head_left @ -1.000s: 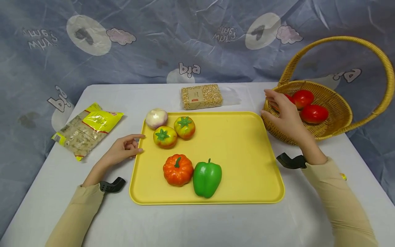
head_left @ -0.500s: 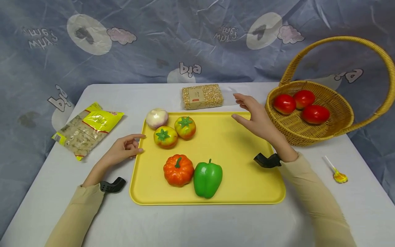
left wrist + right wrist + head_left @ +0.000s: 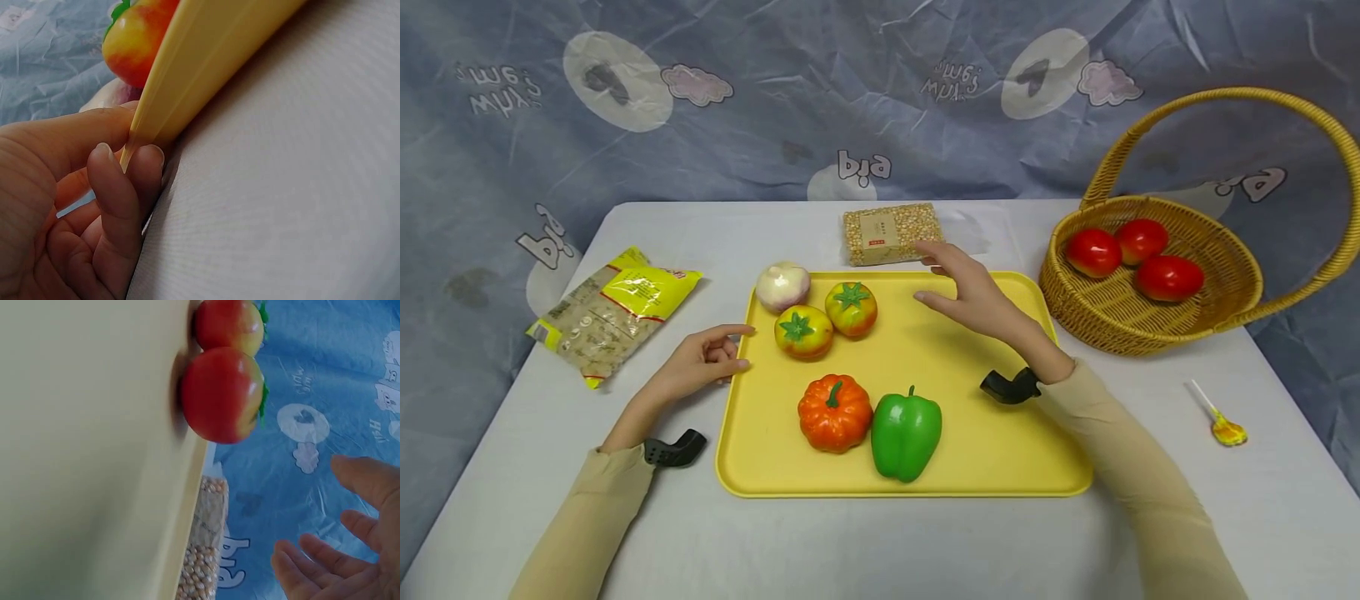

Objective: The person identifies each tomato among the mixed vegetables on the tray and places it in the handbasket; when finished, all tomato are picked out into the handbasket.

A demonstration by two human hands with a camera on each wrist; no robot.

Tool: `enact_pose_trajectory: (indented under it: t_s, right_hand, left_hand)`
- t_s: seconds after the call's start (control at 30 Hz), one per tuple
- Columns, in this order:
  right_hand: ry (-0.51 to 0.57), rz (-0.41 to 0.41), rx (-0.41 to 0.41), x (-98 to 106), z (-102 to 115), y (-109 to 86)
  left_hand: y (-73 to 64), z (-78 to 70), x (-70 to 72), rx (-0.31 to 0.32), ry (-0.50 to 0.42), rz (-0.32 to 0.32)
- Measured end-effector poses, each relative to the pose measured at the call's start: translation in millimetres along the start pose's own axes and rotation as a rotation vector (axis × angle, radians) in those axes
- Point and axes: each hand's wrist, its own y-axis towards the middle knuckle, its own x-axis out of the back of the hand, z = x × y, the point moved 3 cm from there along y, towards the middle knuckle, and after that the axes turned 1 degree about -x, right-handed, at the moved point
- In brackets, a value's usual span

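Note:
My left hand (image 3: 702,363) is at the left rim of the yellow tray (image 3: 1000,467), and in the left wrist view its fingers pinch that rim. My right hand (image 3: 973,296) hovers above the tray's back right part, fingers spread and nothing held. To its left sit two yellow-red tomatoes (image 3: 852,309) (image 3: 803,332) with green leaf tops, beside a purple-white garlic bulb (image 3: 783,287) in the back left corner. Nearer the front, an orange pumpkin (image 3: 835,413) touches a green bell pepper (image 3: 906,436).
A wicker basket (image 3: 1090,323) with a tall handle holds three red tomatoes (image 3: 1169,277) at the right. Behind the tray lies a pack of corn kernels (image 3: 891,233). A yellow-labelled bag (image 3: 613,317) lies at the left, a lollipop (image 3: 1227,431) at the right.
My right hand has moved left from the basket's rim to above the tray, uncovering the third red tomato and the lollipop. My left hand has stayed at the tray's rim.

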Motion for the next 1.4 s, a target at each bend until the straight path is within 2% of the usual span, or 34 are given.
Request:
enact_pose_trajectory:
  t_s: [0.33,0.63,0.9,1.2,1.4]
  right_hand:
    - [0.035,0.15,0.015,-32,-6,15.0]
    - [0.072,0.218,0.02,-50,-8,25.7]
    - [0.152,0.275,0.032,-68,-12,34.4]
    - [0.066,0.298,0.077,-78,-12,38.8]
    - [0.043,0.304,0.107,-80,-11,40.3]
  left_hand:
    - [1.6,0.2,-1.2,0.004,0.012,0.006]
    - [1.6,0.8,-0.1,-0.004,0.012,0.001]
    - [-0.7,1.2,0.4,-0.01,0.011,-0.006]
    - [0.3,-0.9,-0.7,0.021,0.021,-0.005]
    - [0.0,-1.5,-0.1,0.006,0.021,-0.011]
